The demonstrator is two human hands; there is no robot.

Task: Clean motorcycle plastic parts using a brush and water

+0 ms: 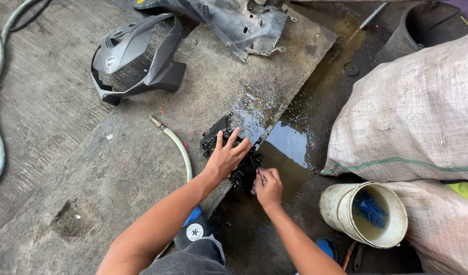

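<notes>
Clearly my left hand (228, 155) presses flat, fingers spread, on the wet black part (234, 153) beside the puddle (290, 142), my right hand (268, 187) clenched at its edge; I judge it stiff, heavy, slippery.

Even soft daylight, sharp focus, sky glare on puddle (290, 142).

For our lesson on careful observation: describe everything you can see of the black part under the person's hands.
The black part is a small, dark, irregular piece with ribs and openings, seemingly plastic, and looks wet. It lies at the edge of the wet slab, beside a puddle. The left hand rests flat on top with fingers spread; the right hand presses against its lower end, closed around something too hidden to identify. Much of the part is covered by the hands.
</notes>
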